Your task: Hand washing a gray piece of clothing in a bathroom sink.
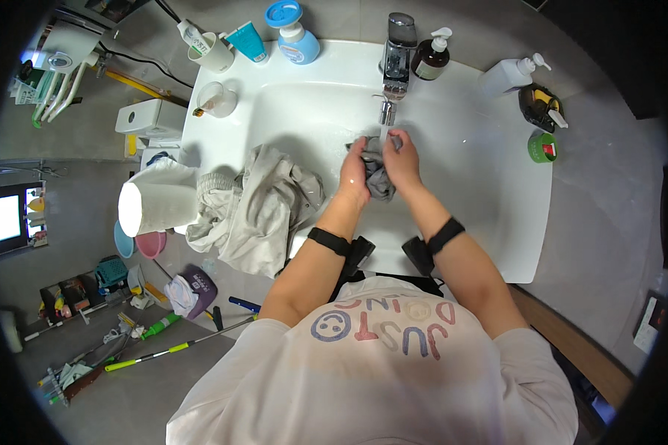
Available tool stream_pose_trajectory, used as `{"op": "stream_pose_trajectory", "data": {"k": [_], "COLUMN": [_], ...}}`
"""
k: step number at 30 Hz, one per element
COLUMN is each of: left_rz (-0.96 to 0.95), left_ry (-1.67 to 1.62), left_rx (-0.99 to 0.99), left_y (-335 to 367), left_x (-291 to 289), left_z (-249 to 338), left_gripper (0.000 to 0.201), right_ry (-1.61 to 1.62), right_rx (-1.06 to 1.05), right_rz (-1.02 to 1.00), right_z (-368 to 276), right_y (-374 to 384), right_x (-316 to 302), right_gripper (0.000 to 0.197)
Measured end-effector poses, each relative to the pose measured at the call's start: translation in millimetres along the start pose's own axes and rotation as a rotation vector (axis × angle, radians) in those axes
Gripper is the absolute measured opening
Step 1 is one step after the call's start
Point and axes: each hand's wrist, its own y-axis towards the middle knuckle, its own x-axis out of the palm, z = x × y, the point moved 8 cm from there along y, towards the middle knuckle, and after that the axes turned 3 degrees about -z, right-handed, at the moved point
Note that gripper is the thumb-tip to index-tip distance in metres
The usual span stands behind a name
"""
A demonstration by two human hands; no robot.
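Head view: a grey room, its wall (pixel 334 22) behind the faucet (pixel 398 52), its floor (pixel 137 404) low and far to the faucet's left, scattered with cleaning things too small to tell one by one. Next in size, the white sink (pixel 490 215) spreads in front of and to both sides of the faucet; the forearms (pixel 432 211) hide parts of its near rim. Left of the faucet, a pale grey garment (pixel 263 200) lies bunched over the sink's edge, its folds concealing its cut. A pole (pixel 178 346) with yellow-green sections slants across the floor, left of the faucet. Farther left of the faucet than the garment, and just beside it, is a white cylinder (pixel 156 204). Directly in front of the faucet, where water (pixel 384 132) runs down, the left grip (pixel 355 174) and right grip (pixel 401 165) press from either side on a crumpled dark grey cloth (pixel 379 178); its underside and some fingertips are out of sight. Smaller still, a blue pump bottle (pixel 297 48) and a teal tube (pixel 247 43) stand left of the faucet, a dark pump bottle (pixel 429 59) just right of it. Black lens rim cuts off the room's edges.
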Motion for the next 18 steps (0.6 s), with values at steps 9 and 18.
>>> {"op": "stream_pose_trajectory", "data": {"k": [9, 18], "left_rz": [0.051, -0.226], "left_ry": [0.118, 0.103], "left_rx": [-0.031, -0.115], "left_y": [20, 4], "left_x": [-21, 7], "left_z": [-28, 3], "left_gripper": [0.025, 0.046], "right_ry": [-0.127, -0.243], "right_rx": [0.026, -0.377], "right_rz": [0.035, -0.006], "right_z": [15, -61], "right_y": [27, -40], "right_x": [-4, 12], "right_gripper": [0.023, 0.033]}}
